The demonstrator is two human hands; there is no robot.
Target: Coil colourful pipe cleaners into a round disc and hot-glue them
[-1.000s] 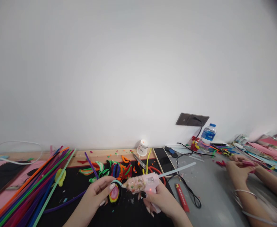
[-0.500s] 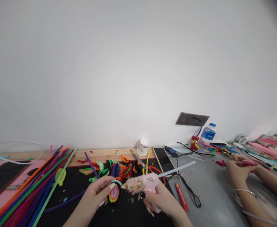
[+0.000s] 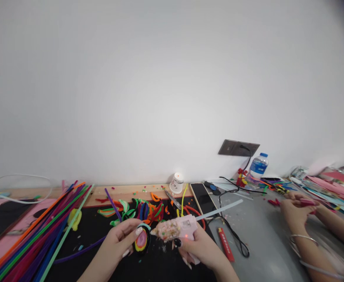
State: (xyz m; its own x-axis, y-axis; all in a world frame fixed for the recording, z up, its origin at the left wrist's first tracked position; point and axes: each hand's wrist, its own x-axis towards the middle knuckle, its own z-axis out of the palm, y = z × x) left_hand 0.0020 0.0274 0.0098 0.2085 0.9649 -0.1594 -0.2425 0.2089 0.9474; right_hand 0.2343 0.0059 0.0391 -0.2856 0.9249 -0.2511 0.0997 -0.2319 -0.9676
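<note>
The left hand is closed in a pinch, its thumb and fingers holding the upper left edge of the oval fuzzy piece, above the black mat. The right hand is wrapped around the handle of the pink glue gun, whose nozzle is just beside this piece; whether they touch, I cannot tell. 1 pale glue stick comes out from the back of the gun. The piece is probably light, soft and easy to bend, so a gentle hold at the rim suits it. The gun seems stiff and heavier; its handle is the safe place, because the nozzle may be hot.
</note>
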